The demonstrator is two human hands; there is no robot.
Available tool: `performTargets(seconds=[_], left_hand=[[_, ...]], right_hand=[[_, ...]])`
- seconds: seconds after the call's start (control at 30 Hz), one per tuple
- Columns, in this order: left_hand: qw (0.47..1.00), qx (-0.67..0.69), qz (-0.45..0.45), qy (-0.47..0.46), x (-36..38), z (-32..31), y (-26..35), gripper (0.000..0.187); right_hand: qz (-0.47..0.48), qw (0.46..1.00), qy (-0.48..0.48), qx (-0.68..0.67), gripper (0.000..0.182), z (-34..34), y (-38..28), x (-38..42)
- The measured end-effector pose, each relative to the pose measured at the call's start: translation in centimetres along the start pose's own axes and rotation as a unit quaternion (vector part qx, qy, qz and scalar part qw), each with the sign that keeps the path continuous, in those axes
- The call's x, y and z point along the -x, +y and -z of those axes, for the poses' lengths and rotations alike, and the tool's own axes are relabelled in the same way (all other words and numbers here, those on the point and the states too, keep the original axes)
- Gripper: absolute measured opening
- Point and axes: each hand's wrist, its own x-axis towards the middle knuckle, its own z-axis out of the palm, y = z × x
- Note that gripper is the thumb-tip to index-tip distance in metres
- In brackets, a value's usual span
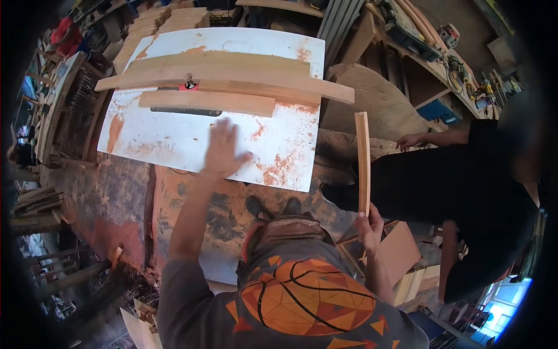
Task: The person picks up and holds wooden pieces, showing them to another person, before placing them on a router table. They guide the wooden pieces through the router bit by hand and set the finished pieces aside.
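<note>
My left hand (223, 146) is over the front part of a white, sawdust-strewn tabletop (180, 134), with its fingers spread and nothing in it. Just beyond its fingertips, a dark slotted plate (186, 111) lies along the front of a short wooden board (209, 103). Behind that, a long wooden board (232, 85) spans the table and overhangs both sides. A small red part (188, 86) with a metal knob shows by the long board. On the right, my right hand (369, 225) grips the lower end of a narrow wooden strip (362, 163), which points away from me.
A person in dark clothes (442, 180) stands close on my right, one hand (411, 141) reaching toward the table side. Stacked wood pieces (157, 29) lie behind the table. A workbench with tools (430, 52) stands at the right back. Another person in red (65, 38) is far left.
</note>
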Motion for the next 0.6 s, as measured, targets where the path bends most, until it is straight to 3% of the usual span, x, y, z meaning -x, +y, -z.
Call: performTargets(seconds=[0.1,0.23,0.3,0.4,0.47,0.53,0.6], left_hand=[[0.987,0.071,-0.121,-0.072,-1.0,2.0,7.2,0.110],[0.980,0.074,-0.174,-0.061,0.1,1.8,13.0,0.111],[0.961,0.149,-0.213,-0.092,1.2,2.4,14.2,0.108],[0.951,0.265,-0.148,-0.063,2.2,5.3,12.2,0.106],[0.981,0.191,-0.002,0.045,2.5,4.0,6.9,0.102],[0.994,0.068,0.072,0.035,2.5,0.9,1.1,0.104],[0.998,0.059,0.032,-0.011,1.9,1.6,2.7,0.099]], right_hand=[[-0.013,0.999,-0.032,0.011,0.050,-0.1,0.6,-0.3],[0.014,0.996,-0.078,0.034,0.049,-1.2,-0.6,-2.7],[0.070,0.989,-0.089,0.093,0.047,-1.8,-1.2,-4.1],[0.105,0.984,-0.109,0.092,0.048,-2.2,-2.5,-6.0],[0.113,0.983,-0.112,0.090,0.048,-1.7,-2.8,-6.6],[0.080,0.986,-0.112,0.093,0.048,-1.6,-3.6,-7.1],[0.075,0.986,-0.120,0.093,0.049,-1.4,-3.3,-7.5]])
